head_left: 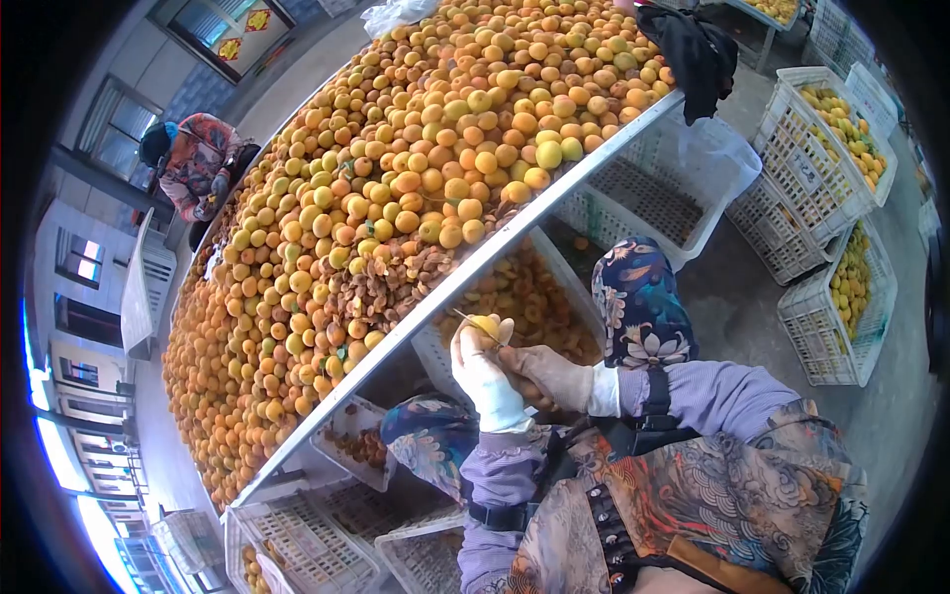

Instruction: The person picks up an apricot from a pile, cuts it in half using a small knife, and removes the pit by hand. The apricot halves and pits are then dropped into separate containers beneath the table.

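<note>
My left hand [482,371], in a whitish glove, is closed round a yellow-orange apricot [485,325]. Beside it and touching it is my right hand [550,376], in a dirty beige glove, with its fingers closed on a thin tool [463,316] whose tip reaches past the fruit. Both hands are just below the metal edge [416,319] of a large table heaped with apricots [396,188]. A patch of brown pits [391,282] lies on the heap near that edge. Under the hands a crate holds apricot pieces [529,287].
White crates of apricots [807,148] stand stacked at the right. An emptied-looking tub [653,193] is beneath the table's right part. More crates [307,535] sit at lower left. Dark cloth [693,59] hangs at the table corner. A co-worker [198,163] bends at the far side.
</note>
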